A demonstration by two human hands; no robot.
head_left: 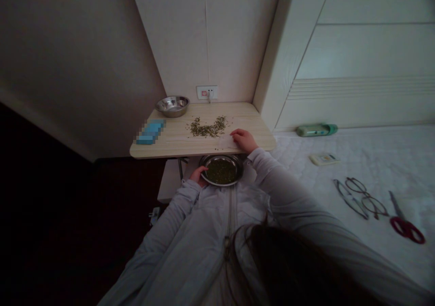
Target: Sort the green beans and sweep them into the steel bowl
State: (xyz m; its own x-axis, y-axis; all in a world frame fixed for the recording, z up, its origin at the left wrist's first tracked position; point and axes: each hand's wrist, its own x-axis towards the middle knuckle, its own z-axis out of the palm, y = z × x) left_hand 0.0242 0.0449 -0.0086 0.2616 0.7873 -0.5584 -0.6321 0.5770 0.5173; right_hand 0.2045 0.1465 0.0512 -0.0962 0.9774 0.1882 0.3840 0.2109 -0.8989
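Observation:
My left hand (199,175) grips the rim of a steel bowl (237,163) full of green bits, held just below the front edge of a small wooden table (176,138). Up on the tabletop, my right hand (243,139) rests with curled fingers on a white sheet of paper (222,141), right beside a scattered pile of green bits (208,127). Whether the right hand pinches anything is too small to tell.
An empty steel bowl (172,105) and a blue block (151,132) sit on the table's left side. A wall socket (207,92) is behind. On the white bed to the right lie a green bottle (316,130), a small remote (324,159), glasses (361,197) and red-handled scissors (406,224).

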